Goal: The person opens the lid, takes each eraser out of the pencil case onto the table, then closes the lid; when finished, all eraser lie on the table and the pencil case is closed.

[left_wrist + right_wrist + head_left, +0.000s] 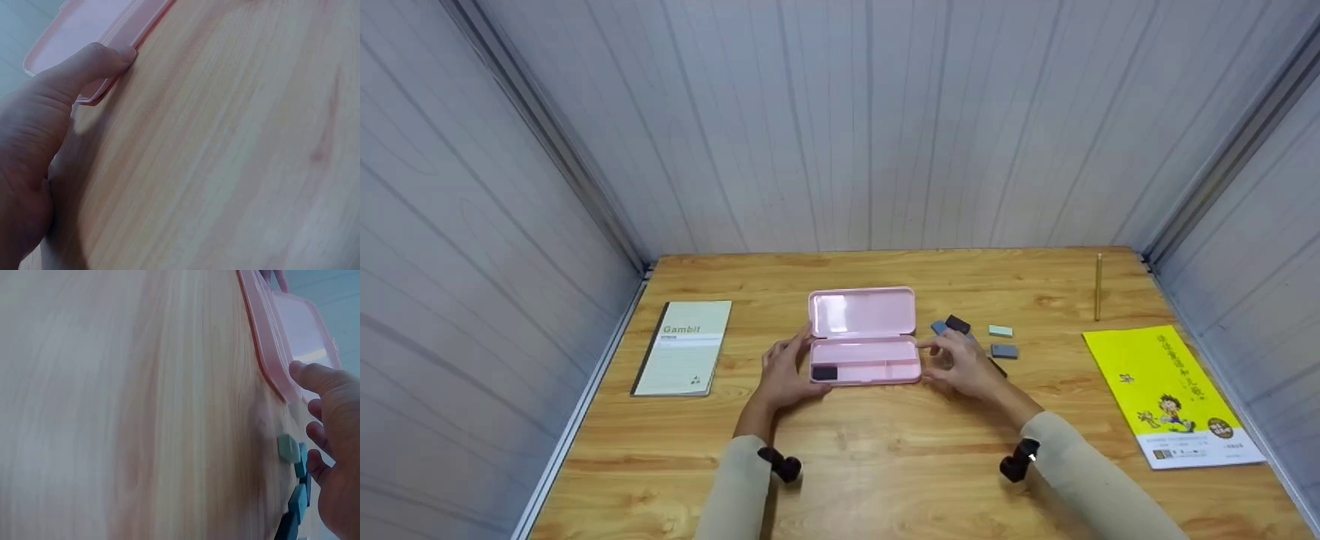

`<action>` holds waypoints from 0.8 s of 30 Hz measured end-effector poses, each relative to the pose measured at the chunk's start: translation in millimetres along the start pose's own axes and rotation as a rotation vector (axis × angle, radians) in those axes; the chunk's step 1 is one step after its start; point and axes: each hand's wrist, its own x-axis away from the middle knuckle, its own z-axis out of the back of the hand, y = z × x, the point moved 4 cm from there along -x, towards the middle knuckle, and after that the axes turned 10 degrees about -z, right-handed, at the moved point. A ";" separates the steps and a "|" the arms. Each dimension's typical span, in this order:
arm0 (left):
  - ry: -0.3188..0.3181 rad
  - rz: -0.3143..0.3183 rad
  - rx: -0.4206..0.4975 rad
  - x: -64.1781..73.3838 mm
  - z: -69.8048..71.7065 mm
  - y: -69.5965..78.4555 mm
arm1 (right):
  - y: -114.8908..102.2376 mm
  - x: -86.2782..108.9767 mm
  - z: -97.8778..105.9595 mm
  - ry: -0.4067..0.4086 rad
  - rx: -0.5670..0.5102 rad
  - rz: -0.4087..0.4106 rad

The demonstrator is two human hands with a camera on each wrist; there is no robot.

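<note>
A pink pencil case (864, 350) lies on the table with its lid (862, 312) folded back. One black block (825, 373), like an eraser, lies in its front left compartment. My left hand (789, 373) grips the left end, the thumb (115, 61) along the front edge and a finger near the hinge corner. At the right end is my right hand (962, 365), thumb and forefinger spread beside the wall; its other fingers (318, 434) curve loosely, holding nothing. Beneath and beside it lie several small blocks, among them a grey one (1004, 351) and a pale green one (1000, 331).
A Gambit notebook (682, 349) lies at the left of the wooden table (855, 457). On the right are a yellow book (1174, 397) and a pencil (1098, 289). Pale panel walls (840, 127) enclose the back and both sides.
</note>
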 end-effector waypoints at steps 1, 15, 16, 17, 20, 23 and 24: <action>-0.002 -0.001 0.000 -0.3 0.2 -0.1 | -2.9 -1.0 -2.1 -0.005 -0.009 0.004; -0.048 0.024 0.013 0.5 1.1 0.2 | -49.1 -15.5 -38.9 -0.070 -0.130 0.076; -0.051 0.028 0.011 0.4 1.1 0.2 | -52.4 -16.4 -42.2 -0.077 -0.132 0.072; -0.053 0.034 0.012 0.4 1.1 0.1 | -55.5 -17.1 -45.4 -0.087 -0.135 0.066; -0.057 0.057 0.012 0.5 1.1 -0.5 | -64.0 -19.5 -54.2 -0.114 -0.141 0.050; -0.055 0.075 0.015 1.4 1.3 -0.9 | -71.9 -21.8 -62.4 -0.139 -0.156 0.046; -0.051 0.077 0.017 1.6 1.1 -1.2 | -74.4 -22.3 -64.9 -0.145 -0.160 0.047</action>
